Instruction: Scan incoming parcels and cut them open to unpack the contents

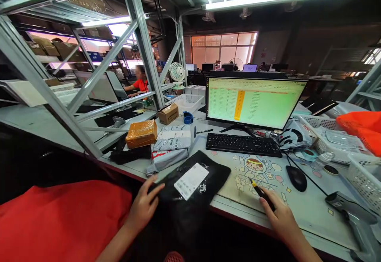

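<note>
Head view: left fingers on black parcel (can't tell if clasping), right fingers holding cutter-like tool

Pale desk, reddish front edge. Printed mat covers much of front part; keyboard and mouse on it. Near front edge, toward right: barcode scanner. Black bag lies partly beyond front edge. Toward left side: stacked grey parcels, pen, blue round item, small carton. Toward back edge: monitor, white basket.
</note>
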`<action>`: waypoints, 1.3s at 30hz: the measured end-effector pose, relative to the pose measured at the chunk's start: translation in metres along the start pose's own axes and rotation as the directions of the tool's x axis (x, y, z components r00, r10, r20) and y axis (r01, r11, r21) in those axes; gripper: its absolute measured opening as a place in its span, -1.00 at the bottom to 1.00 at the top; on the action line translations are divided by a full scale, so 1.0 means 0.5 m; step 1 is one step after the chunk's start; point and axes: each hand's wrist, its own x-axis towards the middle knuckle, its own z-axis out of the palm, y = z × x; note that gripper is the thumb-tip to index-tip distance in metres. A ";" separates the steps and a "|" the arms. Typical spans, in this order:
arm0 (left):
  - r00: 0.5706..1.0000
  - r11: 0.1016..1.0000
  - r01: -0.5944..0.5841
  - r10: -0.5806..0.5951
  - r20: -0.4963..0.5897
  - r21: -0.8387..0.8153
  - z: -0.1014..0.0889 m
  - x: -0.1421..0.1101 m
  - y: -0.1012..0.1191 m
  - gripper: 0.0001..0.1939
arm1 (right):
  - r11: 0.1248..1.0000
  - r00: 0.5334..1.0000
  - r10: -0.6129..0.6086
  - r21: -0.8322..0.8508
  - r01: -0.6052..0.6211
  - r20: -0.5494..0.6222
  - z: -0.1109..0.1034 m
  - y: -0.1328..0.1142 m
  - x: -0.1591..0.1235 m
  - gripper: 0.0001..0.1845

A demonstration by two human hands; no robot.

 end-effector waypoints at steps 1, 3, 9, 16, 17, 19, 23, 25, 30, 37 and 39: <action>0.973 0.977 0.209 -0.213 -0.089 -0.048 0.006 0.008 0.001 -0.53 | 0.999 0.999 -0.032 0.006 0.032 0.044 -0.002 -0.027 -0.002 -0.58; 0.786 0.783 0.548 -0.602 -0.139 -0.295 0.030 0.008 0.016 -0.40 | 0.995 0.985 -0.101 0.015 0.100 0.139 0.000 -0.087 -0.007 -0.60; 0.587 0.438 0.799 -0.715 0.379 -0.412 0.089 -0.065 0.109 -0.38 | 0.936 0.859 -0.340 0.047 0.349 0.383 0.048 -0.239 -0.015 -0.58; 0.799 0.829 0.535 -0.433 0.417 -0.164 0.067 -0.047 0.164 -0.38 | 0.876 0.791 -0.372 -0.098 0.472 0.485 0.108 -0.316 0.005 -0.55; 0.811 0.861 0.495 -0.409 0.417 -0.117 0.066 -0.045 0.165 -0.38 | 0.873 0.791 -0.371 -0.107 0.476 0.487 0.110 -0.318 0.007 -0.55; 0.841 0.904 0.425 -0.371 0.394 -0.056 0.067 -0.045 0.161 -0.42 | 0.873 0.788 -0.367 -0.109 0.475 0.494 0.110 -0.316 0.005 -0.55; 0.909 0.909 0.416 -0.417 0.019 0.037 0.070 -0.052 0.142 -0.58 | 0.908 0.796 -0.305 -0.093 0.409 0.522 0.097 -0.288 -0.012 -0.58; 0.924 0.931 0.360 -0.349 -0.153 0.052 0.073 -0.053 0.134 -0.40 | 0.925 0.814 -0.275 -0.089 0.369 0.511 0.089 -0.271 -0.021 -0.59; 0.999 0.998 0.005 -0.003 -0.033 0.066 0.108 -0.038 0.119 -0.51 | 0.948 0.849 -0.239 -0.076 0.309 0.470 0.079 -0.250 -0.026 -0.59; 0.972 0.992 -0.126 0.119 -0.203 -0.020 0.149 -0.001 0.107 -0.84 | 0.960 0.866 -0.197 -0.088 0.265 0.459 0.092 -0.245 -0.019 -0.59; 0.979 0.988 -0.153 0.151 -0.140 -0.007 0.130 0.016 0.127 -0.83 | 0.955 0.866 -0.208 -0.096 0.280 0.455 0.093 -0.247 -0.019 -0.60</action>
